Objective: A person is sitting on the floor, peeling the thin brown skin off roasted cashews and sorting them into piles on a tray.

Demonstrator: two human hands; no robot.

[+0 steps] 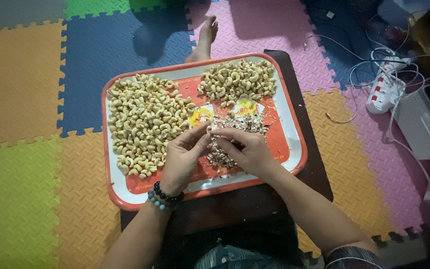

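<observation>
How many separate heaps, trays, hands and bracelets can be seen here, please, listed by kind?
Cashew heaps: 2, large and smaller
Heap of peelings: 1
Tray: 1
Hands: 2, left and right
Bead bracelets: 2
Total: 8

Dark low table [314,164] sits on foam puzzle-mat floor [21,99] (multicoloured tiles). Red-rimmed tray [294,127] lies on table; white power strip [381,94] on floor at 2 o'clock.
</observation>
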